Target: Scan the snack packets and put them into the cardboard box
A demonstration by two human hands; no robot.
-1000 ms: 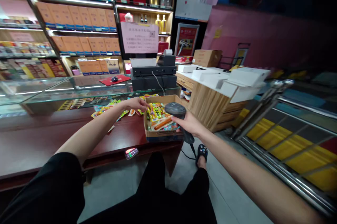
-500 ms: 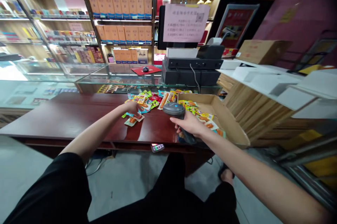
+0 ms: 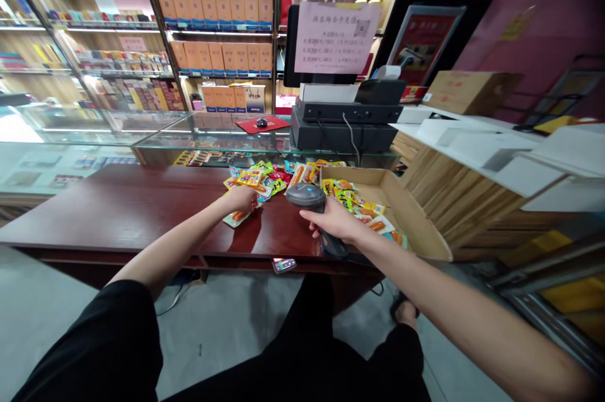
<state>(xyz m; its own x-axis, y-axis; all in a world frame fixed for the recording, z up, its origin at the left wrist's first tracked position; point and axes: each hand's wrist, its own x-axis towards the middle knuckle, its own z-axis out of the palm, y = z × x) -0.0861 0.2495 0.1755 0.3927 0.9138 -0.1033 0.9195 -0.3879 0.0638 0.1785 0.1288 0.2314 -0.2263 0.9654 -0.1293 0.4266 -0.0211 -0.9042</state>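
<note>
My right hand (image 3: 338, 220) is wrapped round the handle of a dark grey scanner (image 3: 306, 196) with a small blue light on its head. At the front edge of a heap of small colourful snack packets (image 3: 255, 176), my left hand (image 3: 248, 199) has its fingers bent together; what they hold, if anything, is hidden. A pale green packet (image 3: 236, 217) with orange contents lies on the dark red table (image 3: 165, 203), just below my left hand. More packets (image 3: 377, 223) lie in an open cardboard box (image 3: 413, 216), right of the scanner.
Behind the table is a glass counter (image 3: 165, 137) with a mouse (image 3: 261, 122) on a red mat and a monitor (image 3: 292, 49) bearing a paper sign. A phone (image 3: 284, 264) lies at the table's front edge. White boxes (image 3: 482, 137) are at the right.
My left hand has moved slightly right, and its fingers are drawn in more. The scanner in my right hand has shifted slightly left.
</note>
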